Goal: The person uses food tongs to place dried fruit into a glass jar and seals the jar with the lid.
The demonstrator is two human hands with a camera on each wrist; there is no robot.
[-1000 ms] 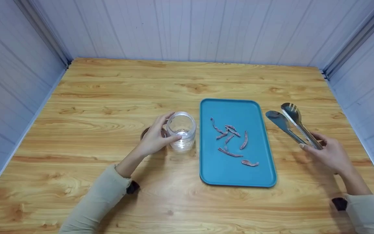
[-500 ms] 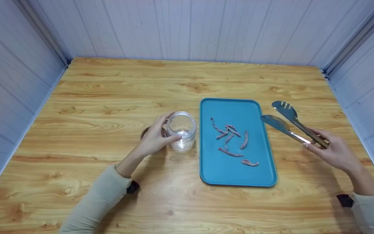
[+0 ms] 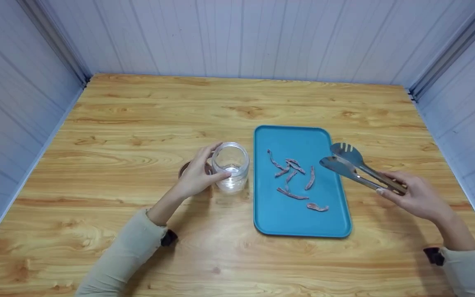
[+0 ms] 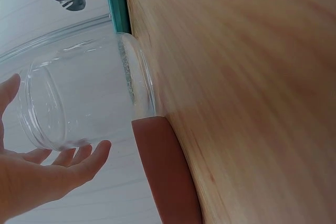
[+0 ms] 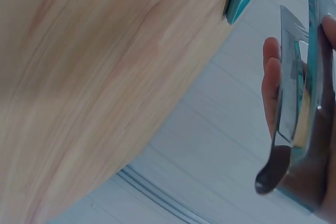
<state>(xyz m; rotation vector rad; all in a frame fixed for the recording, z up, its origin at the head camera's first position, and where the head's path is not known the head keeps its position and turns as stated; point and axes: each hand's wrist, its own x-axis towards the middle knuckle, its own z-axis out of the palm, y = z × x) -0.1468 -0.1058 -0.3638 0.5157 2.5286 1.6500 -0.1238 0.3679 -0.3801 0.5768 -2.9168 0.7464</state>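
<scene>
Left hand: the near side and rim of the clear jar (image 3: 231, 167) are held by the left hand (image 3: 196, 177), with thumb and fingers curved about it.
Jar: it is stood upright on the worktop (image 3: 159, 107), just left of the tray, its mouth uncovered; no strip can be made out inside.
Brown lid: a low round piece, judged to be the brown lid (image 4: 168, 169), is set beside the jar's base; whether the two are touching cannot be told.
Right hand: the metal tongs (image 3: 349, 155) are grasped by the right hand (image 3: 421, 198).
Tongs: their heads are spread and held above the tray's right edge; nothing is pinched between them.
Strips: the brownish strips (image 3: 310, 178) are scattered on the blue tray (image 3: 291, 138).
Progress: an early stage is judged; the tongs have been taken up, but no strip is yet lifted.
</scene>
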